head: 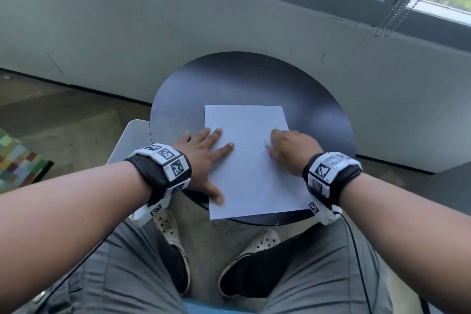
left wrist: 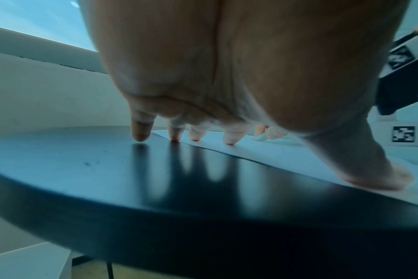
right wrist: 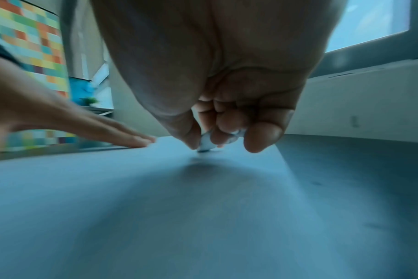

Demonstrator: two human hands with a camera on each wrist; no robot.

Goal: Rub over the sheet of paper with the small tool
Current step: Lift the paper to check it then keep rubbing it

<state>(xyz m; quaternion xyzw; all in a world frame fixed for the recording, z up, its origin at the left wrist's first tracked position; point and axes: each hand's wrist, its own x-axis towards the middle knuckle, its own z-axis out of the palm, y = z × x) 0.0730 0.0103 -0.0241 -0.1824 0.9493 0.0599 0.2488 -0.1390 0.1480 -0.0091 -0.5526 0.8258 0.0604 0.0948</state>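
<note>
I see my left hand (head: 204, 150) lying flat with its fingers spread out. It presses down on the left edge of the sheet of paper (head: 251, 168). The little finger is off the sheet, on the dark round worktop (head: 229, 79), and the thumb is down on the sheet near its near-left corner.

The paper looks thin, light and bendy. I think it would slide or crinkle if nothing held it, so a flat palm at the edge is a good way to keep it in place. The sheet lies flat on the near part of the worktop, and its near edge hangs a little over the rim.

To the right, my right hand (head: 293, 150) is curled up and pinches the small tool (right wrist: 207, 144) between the thumb and fingers. The tool is pale and tiny, and looks hard. Its tip touches the paper in the right half of the sheet. It is best held low, close to the tip, so it does not slip out.
</note>
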